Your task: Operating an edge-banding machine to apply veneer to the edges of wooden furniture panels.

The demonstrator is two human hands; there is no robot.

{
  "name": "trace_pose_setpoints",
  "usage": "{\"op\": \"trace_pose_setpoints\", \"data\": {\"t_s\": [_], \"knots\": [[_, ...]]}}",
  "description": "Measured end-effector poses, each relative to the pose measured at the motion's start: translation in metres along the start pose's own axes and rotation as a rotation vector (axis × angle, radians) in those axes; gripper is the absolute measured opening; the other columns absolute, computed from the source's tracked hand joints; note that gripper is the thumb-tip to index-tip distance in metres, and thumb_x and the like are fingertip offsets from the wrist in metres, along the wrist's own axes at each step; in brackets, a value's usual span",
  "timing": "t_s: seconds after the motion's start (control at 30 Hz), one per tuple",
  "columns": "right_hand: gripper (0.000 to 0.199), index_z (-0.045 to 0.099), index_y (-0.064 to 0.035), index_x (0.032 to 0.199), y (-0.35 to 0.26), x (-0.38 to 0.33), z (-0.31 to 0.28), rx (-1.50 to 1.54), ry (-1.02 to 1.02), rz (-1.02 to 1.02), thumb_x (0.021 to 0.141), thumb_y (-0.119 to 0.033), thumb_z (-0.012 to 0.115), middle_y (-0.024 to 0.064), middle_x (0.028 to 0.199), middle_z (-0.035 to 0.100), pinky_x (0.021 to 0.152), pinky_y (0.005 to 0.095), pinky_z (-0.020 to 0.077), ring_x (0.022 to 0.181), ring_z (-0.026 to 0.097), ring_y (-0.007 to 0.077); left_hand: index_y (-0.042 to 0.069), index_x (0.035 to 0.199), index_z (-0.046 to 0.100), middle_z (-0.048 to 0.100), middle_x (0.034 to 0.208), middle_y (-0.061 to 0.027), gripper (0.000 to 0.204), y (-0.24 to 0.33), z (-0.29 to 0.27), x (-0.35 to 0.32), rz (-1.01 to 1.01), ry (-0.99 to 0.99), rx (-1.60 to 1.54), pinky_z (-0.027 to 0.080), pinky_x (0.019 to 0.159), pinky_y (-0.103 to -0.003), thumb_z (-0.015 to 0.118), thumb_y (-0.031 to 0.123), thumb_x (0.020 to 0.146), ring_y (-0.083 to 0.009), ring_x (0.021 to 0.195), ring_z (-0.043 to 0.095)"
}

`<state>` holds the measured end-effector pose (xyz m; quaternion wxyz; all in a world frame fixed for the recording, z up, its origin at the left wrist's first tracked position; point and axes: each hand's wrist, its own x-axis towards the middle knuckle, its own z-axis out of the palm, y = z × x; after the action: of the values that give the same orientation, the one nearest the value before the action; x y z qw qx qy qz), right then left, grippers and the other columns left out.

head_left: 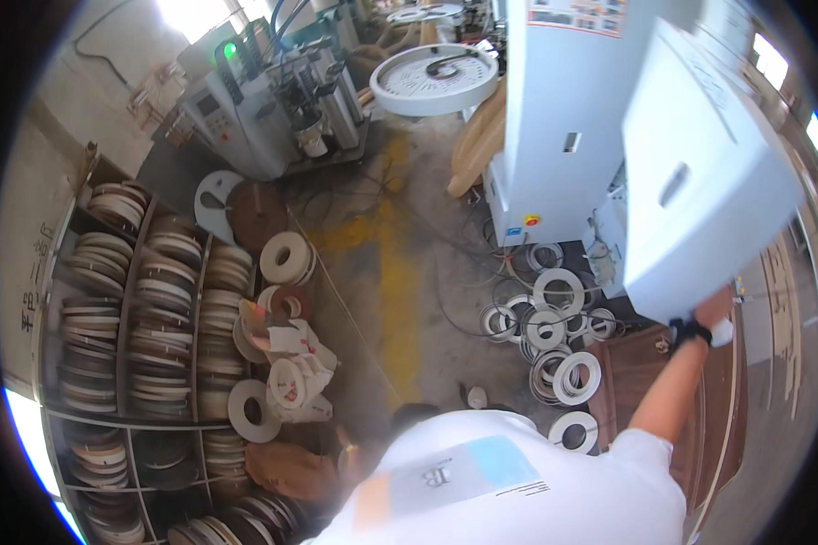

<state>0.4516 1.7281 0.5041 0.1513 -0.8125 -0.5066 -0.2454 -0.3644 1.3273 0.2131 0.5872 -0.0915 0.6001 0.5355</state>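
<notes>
While the right hand (713,313) reaches up to the lower corner of the white door (700,173) of the machine (554,118), its fingers grip the door's bottom edge; the door stands swung open and tilted. The left hand is out of view. Tape rolls (554,327) lie on the floor (400,263) below, and more fill the shelf (145,300) at left.
</notes>
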Motion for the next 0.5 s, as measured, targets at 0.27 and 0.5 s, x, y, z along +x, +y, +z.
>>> {"op": "trace_pose_setpoints", "data": {"t_s": [0.27,0.5], "knots": [[0.034,0.064,0.0041,0.129,0.011,-0.109,-0.004,0.601,0.836,0.422,0.104,-0.019,0.069,0.0195,0.128,0.069,0.103,0.0412,0.0533,0.114,0.067,0.0284,0.020,0.127,0.069,0.070,0.120,-0.0074,0.049,0.098,0.012,0.139,0.011,-0.071,-0.056,0.052,0.094,-0.036,0.053,0.060,0.103,-0.0260,0.106,0.064],[0.028,0.074,-0.0006,0.097,-0.157,-0.287,0.087,0.385,0.721,1.203,0.097,-0.028,0.069,0.0165,0.102,0.076,0.081,0.0413,0.0558,0.090,0.069,0.0278,0.017,0.094,0.066,0.066,0.080,-0.0024,0.045,0.265,0.117,0.249,-0.102,0.099,-0.118,0.054,0.062,-0.034,0.068,0.061,0.095,-0.0206,0.071,0.063]]}}
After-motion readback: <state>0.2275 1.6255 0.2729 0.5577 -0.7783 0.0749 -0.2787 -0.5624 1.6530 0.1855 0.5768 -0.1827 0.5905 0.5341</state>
